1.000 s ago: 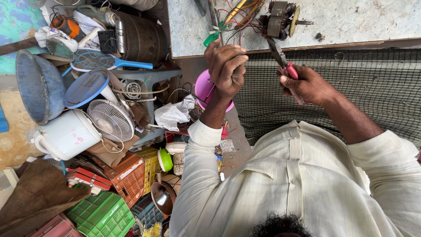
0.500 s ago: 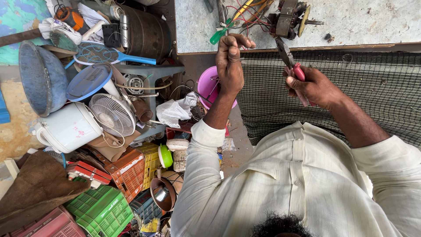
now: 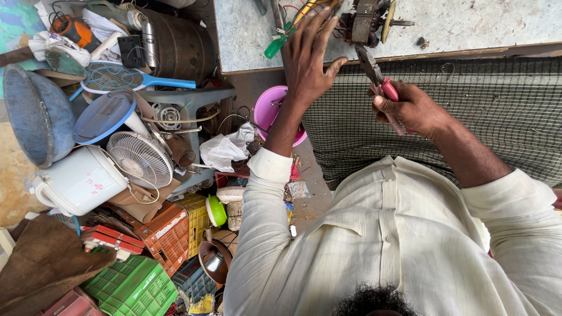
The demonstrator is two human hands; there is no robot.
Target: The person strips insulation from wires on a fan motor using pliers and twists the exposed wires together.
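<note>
My left hand (image 3: 305, 58) is raised with its fingers spread, its fingertips over a bundle of coloured wires (image 3: 304, 10) at the edge of the grey bench top (image 3: 468, 26). A green-handled screwdriver (image 3: 275, 47) lies just left of that hand. My right hand (image 3: 413, 108) grips red-handled pliers (image 3: 380, 79), whose jaws point up toward a small motor (image 3: 367, 20) on the bench. Both hands are close to the motor; neither touches it.
Wire mesh (image 3: 480, 93) hangs below the bench edge. A pink bowl (image 3: 266, 108) sits under my left forearm. Clutter fills the left: a metal drum (image 3: 175, 44), blue swatter (image 3: 111, 76), small fan (image 3: 140, 158), white kettle (image 3: 79, 178), orange crate (image 3: 170, 234) and green crate (image 3: 132, 287).
My left hand has gone from a closed grip near the wires to spread fingers, reaching higher over the bench edge. The right hand with the pliers has barely shifted.
</note>
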